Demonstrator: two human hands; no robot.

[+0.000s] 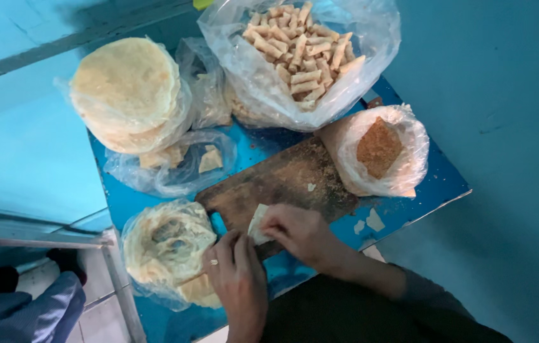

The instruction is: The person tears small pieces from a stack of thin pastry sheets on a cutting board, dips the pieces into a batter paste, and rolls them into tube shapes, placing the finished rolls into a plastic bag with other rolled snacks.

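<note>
Both hands are seen at the near edge of a small blue table (447,184): the left hand (239,279), a ring on one finger, is pressed with fingers closed against a pale folded wrapper piece (258,223), which is pinched by the fingertips of the right hand (298,232) on a worn wooden cutting board (282,181). Five clear plastic bags are noted around it: round flat wrappers (126,92) far left, rolled pastry sticks (301,47) at the back, brown crumbly filling (379,147) at right, scraps (174,162) in the middle, torn wrappers (165,244) touching the left hand. Little bare surface is left; loose scraps (371,222) lie by the right edge.
</note>
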